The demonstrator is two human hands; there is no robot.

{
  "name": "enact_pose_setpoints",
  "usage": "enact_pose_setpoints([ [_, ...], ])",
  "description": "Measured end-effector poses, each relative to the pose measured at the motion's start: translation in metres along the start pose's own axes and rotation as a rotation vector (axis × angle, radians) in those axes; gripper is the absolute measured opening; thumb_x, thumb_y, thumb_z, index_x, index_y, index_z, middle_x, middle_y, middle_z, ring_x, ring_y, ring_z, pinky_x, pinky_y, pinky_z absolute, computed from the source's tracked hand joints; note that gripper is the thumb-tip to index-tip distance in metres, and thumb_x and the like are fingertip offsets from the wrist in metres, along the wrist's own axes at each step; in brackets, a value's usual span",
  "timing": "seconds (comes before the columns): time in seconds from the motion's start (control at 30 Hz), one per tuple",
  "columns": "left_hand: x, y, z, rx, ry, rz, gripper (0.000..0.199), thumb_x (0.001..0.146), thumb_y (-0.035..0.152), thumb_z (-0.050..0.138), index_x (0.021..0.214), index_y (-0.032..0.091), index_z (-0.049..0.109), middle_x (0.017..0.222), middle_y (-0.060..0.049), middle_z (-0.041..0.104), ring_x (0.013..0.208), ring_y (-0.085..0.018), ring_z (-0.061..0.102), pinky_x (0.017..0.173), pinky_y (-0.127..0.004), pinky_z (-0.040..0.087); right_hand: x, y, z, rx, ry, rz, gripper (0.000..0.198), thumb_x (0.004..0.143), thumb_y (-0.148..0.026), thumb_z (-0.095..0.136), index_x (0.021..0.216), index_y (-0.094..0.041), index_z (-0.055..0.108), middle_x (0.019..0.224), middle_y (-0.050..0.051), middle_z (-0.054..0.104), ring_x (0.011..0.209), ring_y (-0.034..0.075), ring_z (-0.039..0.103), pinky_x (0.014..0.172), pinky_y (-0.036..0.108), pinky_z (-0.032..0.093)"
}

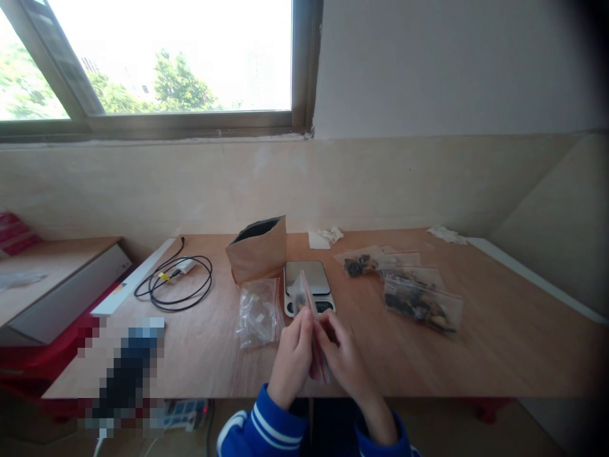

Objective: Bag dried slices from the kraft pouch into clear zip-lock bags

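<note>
Both hands hold a clear zip bag (303, 291) with a red strip along its edge, in front of the kitchen scale (307, 277). My left hand (292, 355) pinches the bag from the left side. From the right, the fingers of my right hand (343, 349) close on the same red-edged strip. The bag stands nearly edge-on, so what it contains is hard to make out. Just left of the scale lies a flat stack of clear zip bags (259, 312). Behind that stack stands a brown paper pouch (259, 251) with its top gaping.
Several zip bags with dark and tan pieces (421, 304) lie at the right. A coiled black cable (174, 285) is at the left, behind a blurred-out dark object (128, 368). Crumpled white tissue (328, 237) sits near the wall, below a window (190, 63).
</note>
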State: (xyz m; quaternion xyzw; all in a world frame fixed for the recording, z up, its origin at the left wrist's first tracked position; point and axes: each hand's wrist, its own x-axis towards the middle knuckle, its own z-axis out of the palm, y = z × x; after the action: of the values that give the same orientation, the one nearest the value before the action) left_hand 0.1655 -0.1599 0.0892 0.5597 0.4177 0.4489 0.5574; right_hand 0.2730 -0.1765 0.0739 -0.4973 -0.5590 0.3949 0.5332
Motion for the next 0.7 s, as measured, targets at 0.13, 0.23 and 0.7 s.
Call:
enact_pose_setpoints([
  [0.13,0.003,0.004,-0.005,0.178,0.011,0.111,0.036,0.090,0.047,0.041,0.071,0.019,0.051,0.057,0.003,0.050,0.048,-0.010,0.048,0.046,-0.019,0.037,0.000,0.001,0.001,-0.062,0.011,-0.009,0.029,0.092,-0.047,0.041,0.082,-0.022,0.053,0.071,0.000,0.060,0.065,0.016,0.059,0.062,0.025,0.047],
  [0.23,0.005,0.004,-0.007,0.225,-0.021,0.102,0.034,0.090,0.046,0.040,0.071,0.020,0.050,0.051,0.004,0.047,0.044,-0.010,0.047,0.043,-0.019,0.035,0.000,0.001,0.002,-0.153,0.051,-0.037,0.029,0.093,-0.045,0.039,0.085,-0.022,0.055,0.075,0.002,0.061,0.071,0.018,0.061,0.065,0.026,0.047],
  [0.7,0.011,-0.005,-0.006,0.482,-0.050,0.175,0.036,0.093,0.042,0.036,0.066,0.019,0.046,0.060,0.002,0.051,0.058,-0.011,0.052,0.054,-0.020,0.033,-0.002,0.018,0.000,-0.268,0.087,-0.042,0.029,0.092,-0.037,0.036,0.096,-0.019,0.059,0.082,0.007,0.069,0.077,0.021,0.066,0.062,0.026,0.045],
])
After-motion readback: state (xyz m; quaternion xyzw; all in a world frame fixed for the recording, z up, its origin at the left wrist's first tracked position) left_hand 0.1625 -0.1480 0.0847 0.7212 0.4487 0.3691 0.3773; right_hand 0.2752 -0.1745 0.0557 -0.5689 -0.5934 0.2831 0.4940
